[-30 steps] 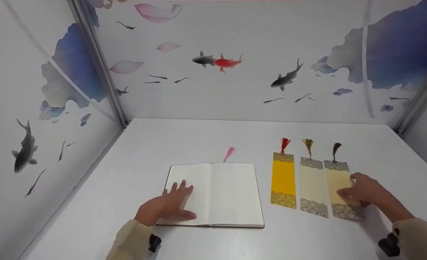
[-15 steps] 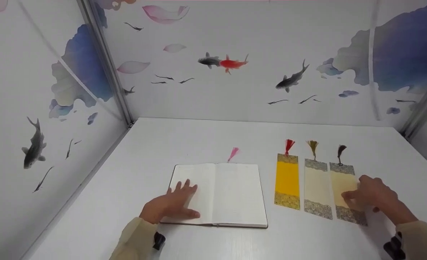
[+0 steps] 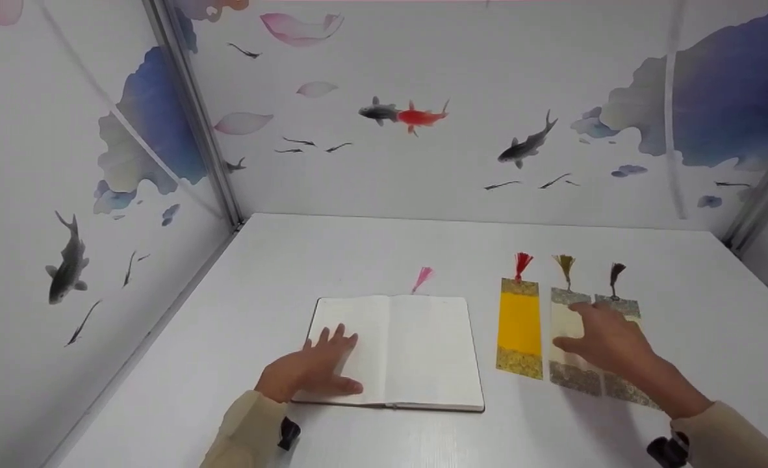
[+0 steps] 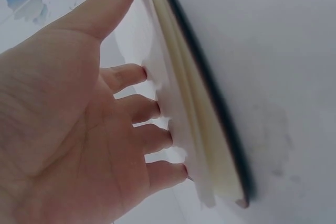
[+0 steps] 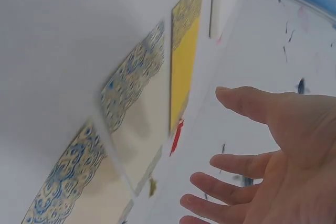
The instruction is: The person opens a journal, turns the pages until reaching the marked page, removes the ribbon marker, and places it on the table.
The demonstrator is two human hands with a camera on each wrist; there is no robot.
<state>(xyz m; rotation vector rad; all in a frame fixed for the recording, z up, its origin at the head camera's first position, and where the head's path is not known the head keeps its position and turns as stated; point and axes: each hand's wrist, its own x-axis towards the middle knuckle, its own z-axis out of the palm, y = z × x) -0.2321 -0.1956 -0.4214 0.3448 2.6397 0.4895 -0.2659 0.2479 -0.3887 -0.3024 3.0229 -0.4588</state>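
While over bookmarks [image 3: 574, 377], right hand [image 3: 610, 338] outspread

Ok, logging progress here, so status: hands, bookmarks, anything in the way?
Left hand resting on open notebook. Right hand open, empty, hovering over middle bookmark. That bookmark flat on table; no obstruction visible.

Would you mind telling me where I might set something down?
Bare table shows between the left wall and open notebook, and behind the pink tassel, toward the back wall. The right is crowded: the yellow bookmark and two pale bookmarks lie close together.
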